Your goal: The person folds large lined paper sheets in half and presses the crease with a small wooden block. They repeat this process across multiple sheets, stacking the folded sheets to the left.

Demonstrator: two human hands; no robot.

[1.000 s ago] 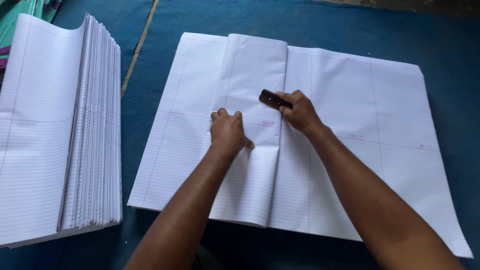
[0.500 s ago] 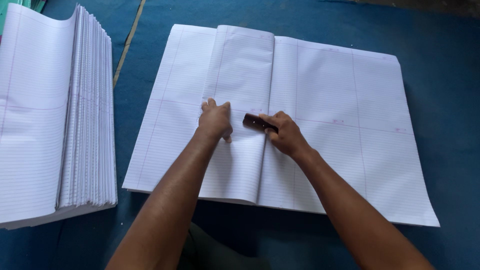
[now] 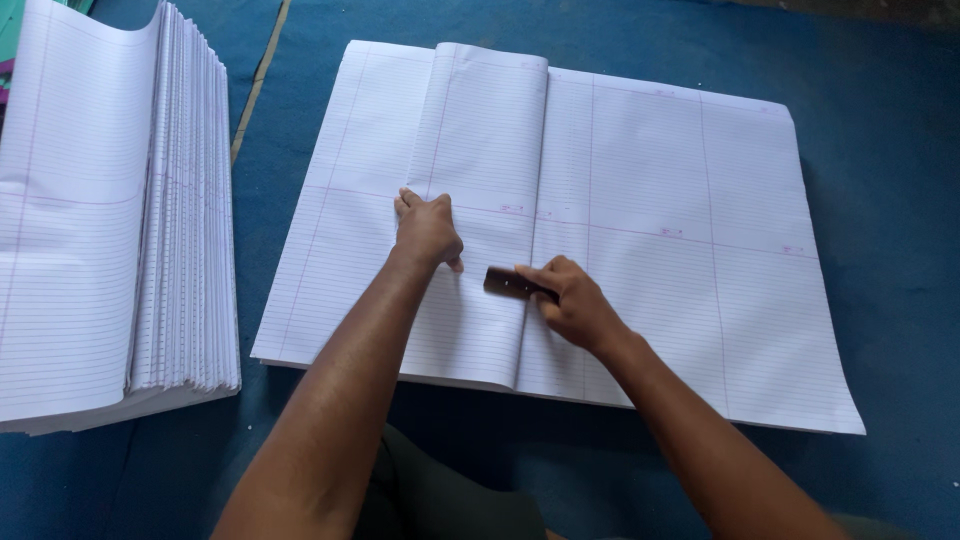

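The supporting surface is a blue mat that fills nearly the whole view, slightly mottled in colour. A pale seam or strip runs along it near the top left, slanting between the two paper lots. Lying directly on the mat at centre is a large spread of ruled white sheets, flat, with a folded section laid over its left-centre part. Well to the left, apart from the spread, lies a thick stack of folded ruled sheets, its layered edges facing right. A green and purple item shows at the top left edge, too cropped to identify.
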